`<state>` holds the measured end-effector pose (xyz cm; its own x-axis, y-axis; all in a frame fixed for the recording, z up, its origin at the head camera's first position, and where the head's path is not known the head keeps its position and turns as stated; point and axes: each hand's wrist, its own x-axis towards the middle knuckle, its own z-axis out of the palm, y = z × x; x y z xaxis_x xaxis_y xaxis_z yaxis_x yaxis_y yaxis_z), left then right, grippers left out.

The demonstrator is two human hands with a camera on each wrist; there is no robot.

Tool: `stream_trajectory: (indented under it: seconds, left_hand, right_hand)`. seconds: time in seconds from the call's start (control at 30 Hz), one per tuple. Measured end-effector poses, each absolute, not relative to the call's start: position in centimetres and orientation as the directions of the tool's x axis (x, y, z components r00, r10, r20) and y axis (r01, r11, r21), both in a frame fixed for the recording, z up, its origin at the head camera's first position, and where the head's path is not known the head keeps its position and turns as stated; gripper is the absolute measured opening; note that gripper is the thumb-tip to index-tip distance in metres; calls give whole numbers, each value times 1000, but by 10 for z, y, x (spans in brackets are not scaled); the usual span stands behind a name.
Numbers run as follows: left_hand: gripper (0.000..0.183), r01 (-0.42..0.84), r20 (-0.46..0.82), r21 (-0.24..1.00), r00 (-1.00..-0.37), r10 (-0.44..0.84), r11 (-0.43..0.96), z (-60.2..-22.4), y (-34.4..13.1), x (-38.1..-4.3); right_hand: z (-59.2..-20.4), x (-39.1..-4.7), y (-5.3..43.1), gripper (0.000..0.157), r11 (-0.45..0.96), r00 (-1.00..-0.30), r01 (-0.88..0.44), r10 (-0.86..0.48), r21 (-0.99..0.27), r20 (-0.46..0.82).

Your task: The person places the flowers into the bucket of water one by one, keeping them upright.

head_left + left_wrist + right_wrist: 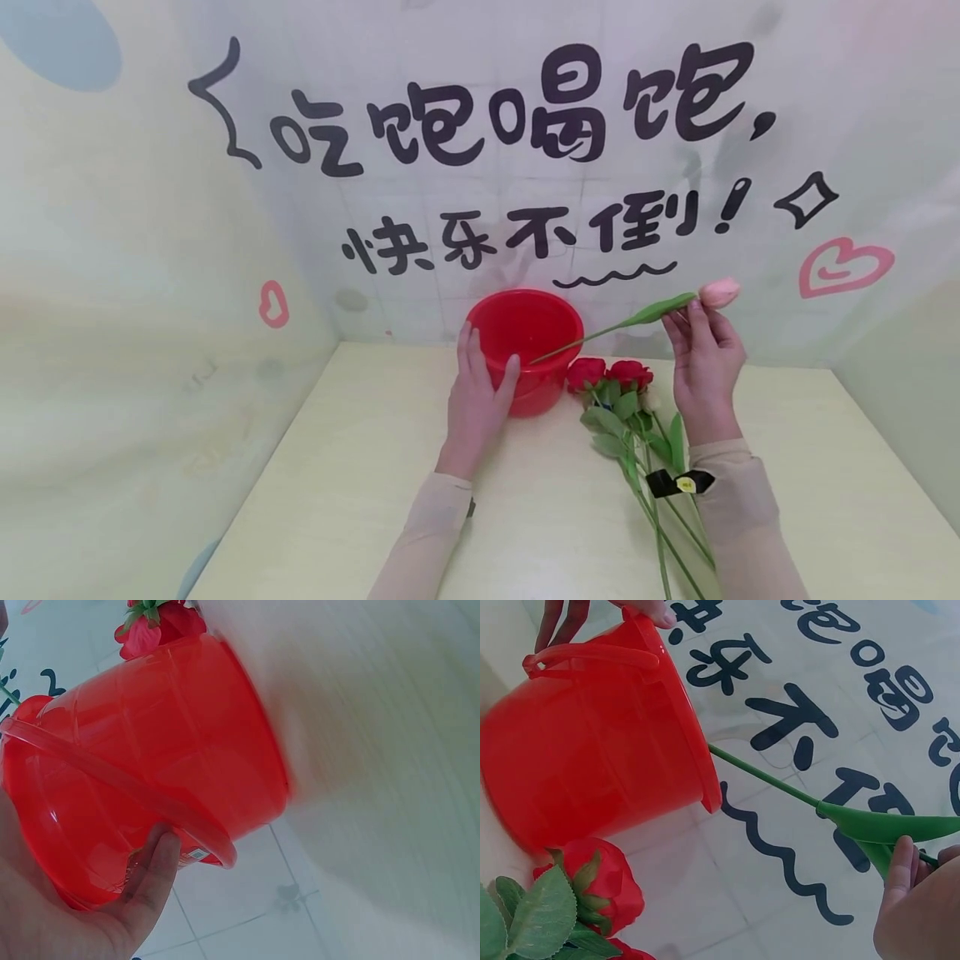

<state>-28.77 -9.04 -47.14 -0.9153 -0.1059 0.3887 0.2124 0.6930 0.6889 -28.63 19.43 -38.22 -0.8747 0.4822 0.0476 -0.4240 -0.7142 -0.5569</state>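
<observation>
A red plastic bucket (536,398) with a carrying handle (124,780) stands on the table against the back wall. My left hand (478,387) grips its near left side, the thumb at the rim and the fingers along the outer wall. Up and to the right of the bucket, my right hand (705,367) pinches a pink tulip (720,292) by the stem just under the bloom. The tulip slants down to the left, its stem end inside the bucket's mouth. Its long green leaf (889,823) shows in the right wrist view.
Right of the bucket lie several loose flowers: red roses (630,374) and a pale bud (651,402), their stems running toward the table's front. Behind the wooden-topped table (360,467) hangs a printed sheet (420,50) with black lettering.
</observation>
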Motion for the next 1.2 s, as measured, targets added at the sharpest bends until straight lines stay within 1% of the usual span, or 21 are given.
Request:
stream_trajectory:
  seconds: [0.2,0.43,0.7,1.0,1.2]
  left_hand:
    - [107,213,394,682,-913,-106,700,-470,-90,-290]
    - [108,218,396,684,-912,-103,697,-471,-90,-289]
    - [106,223,406,679,-908,-104,700,-469,-90,-289]
    - [107,209,386,685,-916,-105,698,-471,-90,-289]
    - [105,211,389,681,-916,-102,701,-471,-90,-289]
  right_hand:
    - [-385,-289,190,15,-721,-888,-403,456,-564,52]
    - [-390,-289,186,22,-719,-902,-366,429,-591,36]
    - [-393,-293,179,25,-715,-914,-327,404,-618,16]
    - [-401,-295,169,21,-697,-923,-305,385,-649,19]
    - [-405,-296,163,23,-685,-932,-279,361,-673,19]
